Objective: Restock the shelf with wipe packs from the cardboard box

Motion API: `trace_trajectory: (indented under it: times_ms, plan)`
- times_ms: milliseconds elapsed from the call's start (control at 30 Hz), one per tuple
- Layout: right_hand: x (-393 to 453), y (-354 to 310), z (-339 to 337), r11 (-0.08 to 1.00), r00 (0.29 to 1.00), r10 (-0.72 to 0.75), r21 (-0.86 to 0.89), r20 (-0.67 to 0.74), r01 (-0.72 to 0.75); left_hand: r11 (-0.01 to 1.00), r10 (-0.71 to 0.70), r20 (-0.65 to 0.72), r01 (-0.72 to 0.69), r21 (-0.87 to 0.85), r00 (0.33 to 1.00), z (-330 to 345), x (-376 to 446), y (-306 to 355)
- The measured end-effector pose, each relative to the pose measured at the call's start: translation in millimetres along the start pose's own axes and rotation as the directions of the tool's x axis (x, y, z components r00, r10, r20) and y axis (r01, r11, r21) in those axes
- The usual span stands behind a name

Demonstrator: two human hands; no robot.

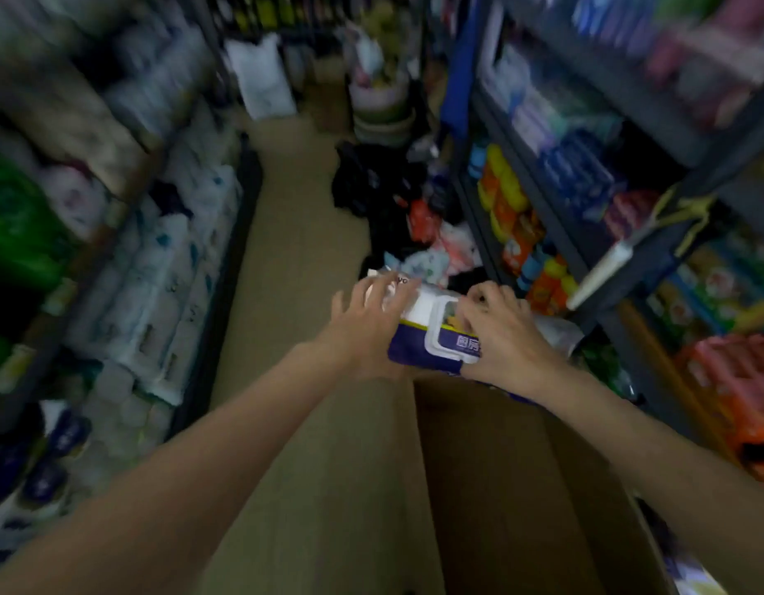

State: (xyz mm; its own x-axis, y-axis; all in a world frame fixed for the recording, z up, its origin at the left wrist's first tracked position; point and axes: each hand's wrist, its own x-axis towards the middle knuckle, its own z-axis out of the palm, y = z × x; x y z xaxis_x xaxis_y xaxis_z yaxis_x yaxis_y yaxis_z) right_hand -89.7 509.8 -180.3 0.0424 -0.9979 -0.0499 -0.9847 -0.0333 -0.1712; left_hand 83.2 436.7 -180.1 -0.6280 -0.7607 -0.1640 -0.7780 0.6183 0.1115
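- Bare forearms reach forward from the bottom edge, one from each side, meeting over the aisle.
- Below the right forearm stands an open cardboard box (500,487), its brown flap facing up; what lies inside is mostly hidden.
- Both hands hold one wipe pack (431,332) in the air just above the far rim of the box (dark blue wrapper, white flip lid on top, some printed characters showing).
- On the pack's left end sits the left hand (367,324); its grip is closed on that end, fingers spread over the top and far edge.
- Over the right end, the right hand (507,337) has its grip clamped on the pack, fingers curled across the lid.
- Pale floor (294,294) runs down the middle of the aisle.
- On the right, a dark metal shelf (586,234) carries packets in orange, yellow, blue and pink, all blurred.
- On the left, another rack (157,251) holds white packages, also blurred.
- Farther along the floor lies a heap of dark and coloured bags (397,199), beside the right shelf.
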Motion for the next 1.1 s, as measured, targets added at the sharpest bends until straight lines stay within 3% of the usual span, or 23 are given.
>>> trace_trajectory:
  times_ms: [100, 167, 267, 433, 600, 733, 800, 933, 1100]
  plan:
    - [7.0, -63.6, -65.5, 0.975, 0.962, -0.205, 0.051, -0.179, 0.217, 0.934, 0.094, -0.233, -0.005, 0.357, 0.968, -66.1, -57.0, -37.1]
    - [7.3, -119.8, -104.5, 0.929, 0.904, -0.335, 0.067, -0.266, 0.364, 0.869, 0.102, -0.370, 0.098, 0.484, 0.924, -107.2, -104.7, -60.1]
    - [-2.4, -209.9, -153.8, 0.838, 0.793, -0.513, 0.009, -0.329, 0.546, 0.906, 0.021, -0.447, 0.172, 0.387, 0.894, -155.1, -185.1, -105.3]
    - [-22.7, -336.7, -222.2, 0.670, 0.586, -0.715, -0.134, -0.380, 0.731, 0.862, 0.013, -0.699, 0.346, 0.371, 0.715, -221.0, -318.4, -161.3]
    - [-43.1, -446.5, -283.6, 0.538, 0.357, -0.766, -0.227, -0.535, 0.812, 0.669, 0.071, -0.829, 0.590, 0.452, 0.554, -301.9, -432.9, -192.0]
    - [-50.0, -518.9, -315.5, 0.497, 0.193, -0.679, -0.250, -0.709, 0.831, 0.511, 0.101, -0.886, 0.740, 0.437, 0.453, -350.8, -512.0, -206.3]
    - [-49.9, -546.1, -326.5, 0.451, 0.120, -0.674, -0.277, -0.729, 0.848, 0.426, 0.106, -0.906, 0.804, 0.415, 0.411, -368.0, -545.4, -213.9]
    - [-53.4, -594.9, -350.0, 0.265, 0.074, -0.720, -0.175, -0.690, 0.948, 0.251, 0.173, -0.897, 0.862, 0.441, 0.408, -392.2, -596.5, -231.6]
    - [-48.1, -659.6, -356.8, 0.284, -0.080, -0.651, -0.340, -0.755, 0.897, 0.075, 0.206, -0.872, 0.881, 0.466, 0.444, -411.6, -634.0, -251.3]
